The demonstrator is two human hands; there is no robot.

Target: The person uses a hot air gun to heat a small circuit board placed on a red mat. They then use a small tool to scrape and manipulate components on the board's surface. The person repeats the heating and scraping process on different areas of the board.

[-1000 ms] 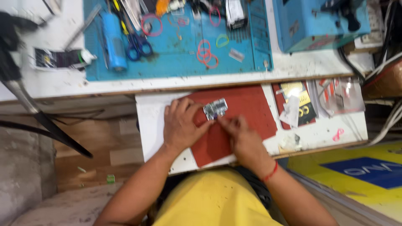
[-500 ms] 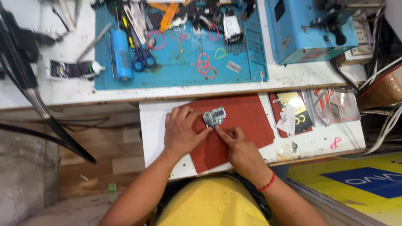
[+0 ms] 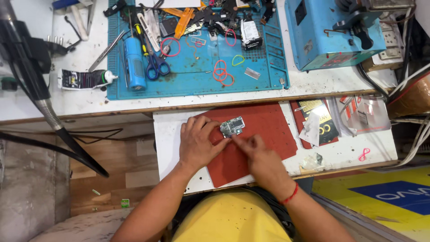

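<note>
A small circuit board (image 3: 232, 127) is being held flat on a dark red mat (image 3: 268, 130), which is lying on a white pull-out tabletop (image 3: 166, 134). The board is being steadied by the left hand (image 3: 199, 144), whose fingers are being pressed together against its left edge. It is being touched at its lower edge by the right hand (image 3: 262, 159), whose fingers are being kept bunched, the fingertips (image 3: 234, 138) meeting the board; whether a tool is pinched there cannot be told. Compared with the frame half a second earlier, the hands and board are being kept in the same arrangement (only the view is shifting slightly). Beyond, a blue work mat (image 3: 197, 76) is carrying scissors (image 3: 154, 62), a blue cylinder (image 3: 133, 62) and coloured rubber bands (image 3: 221, 72). A blue machine (image 3: 327, 36) is standing at the upper right.
</note>
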